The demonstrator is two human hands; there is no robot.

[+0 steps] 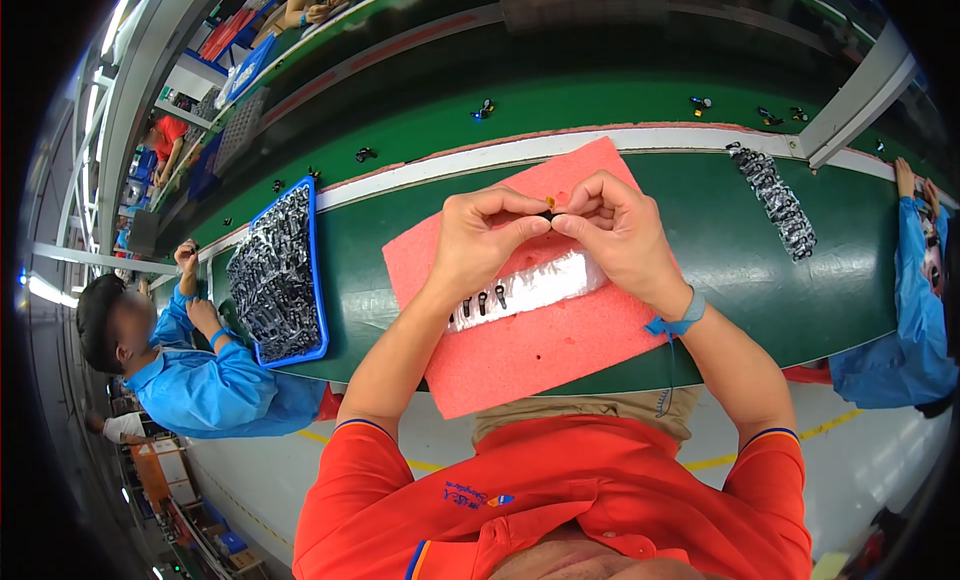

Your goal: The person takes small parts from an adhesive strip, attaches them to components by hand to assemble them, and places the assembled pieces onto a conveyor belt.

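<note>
Both hands met above the pink foam pad (540, 350); the left hand (480, 235) pinched one end of a small black part (546, 213) between thumb and forefinger, and the right hand (615, 230) pinched the other end, fingertips nearly touching; a tiny yellow tip showed just above the part. Beneath the hands a white strip (545, 283) lay across the pad with a few small black pieces (483, 302) on its left end; the pad sat on the green table (800, 290). A blue tray (282, 275) of dark parts stood to the left; a blue strap (678, 323) circled the right wrist.
</note>
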